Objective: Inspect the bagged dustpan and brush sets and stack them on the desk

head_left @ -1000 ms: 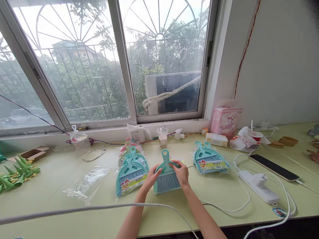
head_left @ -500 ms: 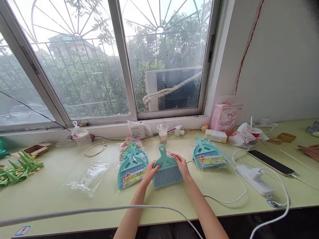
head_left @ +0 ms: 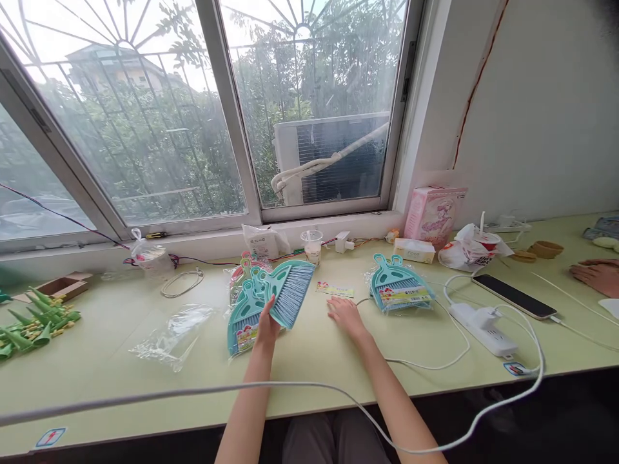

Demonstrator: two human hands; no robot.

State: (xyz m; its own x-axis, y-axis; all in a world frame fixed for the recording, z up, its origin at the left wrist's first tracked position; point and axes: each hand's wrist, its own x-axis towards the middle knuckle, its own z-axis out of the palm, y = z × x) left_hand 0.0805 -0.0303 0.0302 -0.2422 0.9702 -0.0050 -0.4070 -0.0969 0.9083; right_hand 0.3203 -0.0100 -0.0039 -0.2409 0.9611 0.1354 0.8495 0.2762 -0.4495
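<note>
My left hand (head_left: 268, 322) is closed on a turquoise dustpan-and-brush set (head_left: 290, 290), tilted to the right above the table with its grey-blue bristles facing me. Behind it, and partly hidden, a stack of wrapped dustpan sets (head_left: 244, 316) lies on the table. My right hand (head_left: 344, 314) rests on the tabletop, fingers stretched out. Just beyond its fingertips lies a printed label card (head_left: 335, 289), flat and apart from any set. To the right is another pile of wrapped turquoise dustpan sets (head_left: 399, 287) with label cards showing.
Clear plastic bags (head_left: 174, 332) lie left, near green cone-shaped pieces (head_left: 41, 322). A drink cup (head_left: 312, 245) stands by the window. At right are a power strip (head_left: 483, 332), a phone (head_left: 513, 296) and another person's hand (head_left: 597, 277). A white cable (head_left: 193, 390) crosses the foreground.
My right hand has let go of the dustpan set and come down on the table. My left hand has tilted the set and moved it left. The label card now lies in plain view.
</note>
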